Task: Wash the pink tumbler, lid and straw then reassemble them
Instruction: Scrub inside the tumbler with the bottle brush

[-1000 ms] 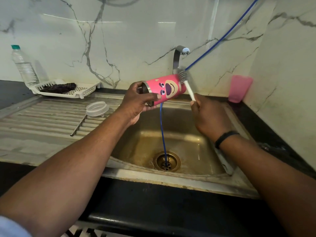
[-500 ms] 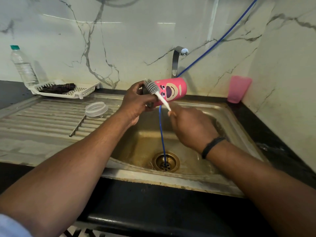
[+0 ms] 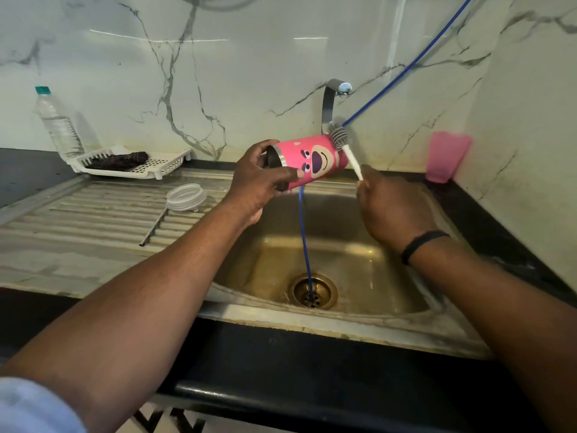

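White marble with grey veins backs a steel sink (image 3: 343,326) set in a dark counter, its ribbed drainboard running off to the left. Over the basin, the left hand (image 3: 259,185) grips the pink tumbler (image 3: 312,159) near its steel rim, fingers curled round the open end, so the cup lies almost on its side with the mouth to the left and the printed face toward the camera; the hand hides part of the rim and the inside is dark. At the tumbler's far right end, the base, the grey bristle head of a bottle brush (image 3: 341,137) touches the cup, and its white handle slants down into the right hand (image 3: 390,207), which pinches it at the fingertips; the handle's lower end is covered by that hand. A tap (image 3: 332,98) rises just behind the brush. A blue hose (image 3: 304,239) comes down from the upper right, passes behind the tumbler and drops into the drain. On the drainboard sit a clear lid (image 3: 186,197) and, just near of it, a thin metal rod, probably the straw (image 3: 153,228). Farther left stand a white tray (image 3: 162,168) holding something dark and a plastic bottle (image 3: 57,123). A pink cup (image 3: 448,156) stands at the far right corner.
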